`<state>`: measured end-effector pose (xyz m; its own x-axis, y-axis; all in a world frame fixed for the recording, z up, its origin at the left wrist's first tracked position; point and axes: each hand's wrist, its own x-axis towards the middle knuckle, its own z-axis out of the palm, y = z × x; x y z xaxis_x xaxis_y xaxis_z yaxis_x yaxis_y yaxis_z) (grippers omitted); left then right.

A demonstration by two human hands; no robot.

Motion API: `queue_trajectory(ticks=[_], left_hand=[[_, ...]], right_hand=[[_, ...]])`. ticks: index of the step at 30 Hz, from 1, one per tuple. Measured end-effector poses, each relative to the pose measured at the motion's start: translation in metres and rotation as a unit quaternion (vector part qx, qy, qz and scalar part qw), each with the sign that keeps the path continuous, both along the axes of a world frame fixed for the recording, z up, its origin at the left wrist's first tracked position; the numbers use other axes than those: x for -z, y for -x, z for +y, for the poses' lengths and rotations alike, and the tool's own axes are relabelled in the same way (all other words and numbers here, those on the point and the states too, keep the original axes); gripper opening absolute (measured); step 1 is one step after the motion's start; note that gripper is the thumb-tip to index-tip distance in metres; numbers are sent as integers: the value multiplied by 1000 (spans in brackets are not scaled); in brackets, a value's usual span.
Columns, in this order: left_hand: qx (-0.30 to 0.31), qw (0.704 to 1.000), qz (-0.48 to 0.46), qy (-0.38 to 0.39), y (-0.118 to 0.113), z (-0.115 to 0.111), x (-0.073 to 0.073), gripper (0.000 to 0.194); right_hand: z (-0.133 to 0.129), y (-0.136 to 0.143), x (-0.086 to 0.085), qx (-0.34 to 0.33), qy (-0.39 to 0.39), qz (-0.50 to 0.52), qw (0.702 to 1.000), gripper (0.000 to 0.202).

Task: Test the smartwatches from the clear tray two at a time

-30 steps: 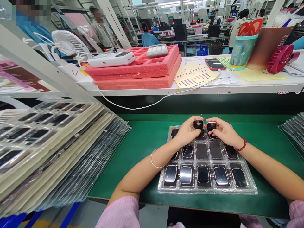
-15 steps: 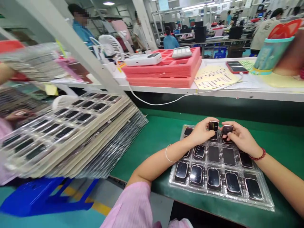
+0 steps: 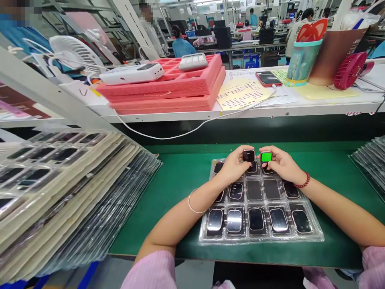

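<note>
My left hand point(image 3: 237, 163) pinches a smartwatch body with a dark screen point(image 3: 248, 155) between thumb and fingers. Close beside it, my right hand point(image 3: 282, 163) grips a second smartwatch body, its screen lit bright green point(image 3: 266, 157). Both are held up over the far row of a clear plastic tray point(image 3: 261, 241) on the green tabletop. Strapless watch bodies fill most of the tray's pockets, such as the dark-faced one point(image 3: 256, 219) in the near row. Two pockets in the middle row hold no watch. My hands hide part of the far row.
Tall stacks of clear trays point(image 3: 132, 188) stand at the left, and more trays point(image 3: 371, 164) at the right edge. On the shelf lie red foam trays point(image 3: 168, 96), a phone point(image 3: 268, 79), a teal cup point(image 3: 303, 62) and a pink fan point(image 3: 350, 71). A white cable point(image 3: 180, 136) droops below the shelf edge.
The view has swung to the right, bringing the right-hand tray stack into sight. The watch in my right hand now glows green, where before its screen was dark. Both hands still hold their watches.
</note>
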<state>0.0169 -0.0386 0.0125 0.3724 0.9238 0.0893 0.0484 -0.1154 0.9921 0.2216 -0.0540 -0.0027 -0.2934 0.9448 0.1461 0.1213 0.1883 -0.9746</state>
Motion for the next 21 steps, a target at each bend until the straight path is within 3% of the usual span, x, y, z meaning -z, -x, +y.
queue_trajectory(ticks=[6, 12, 17, 21], left_hand=[[13, 999, -16, 28, 0, 0, 0, 30], [3, 999, -31, 38, 0, 3, 1, 52], [3, 999, -36, 38, 0, 3, 1, 54], [6, 998, -38, 42, 0, 2, 2, 55]], right_hand=[[0, 0, -3, -3, 9, 3, 1000, 42], [4, -2, -1, -8, 44, 45, 998, 46], [4, -2, -1, -5, 46, 49, 998, 52], [2, -2, -4, 10, 33, 12, 999, 40]])
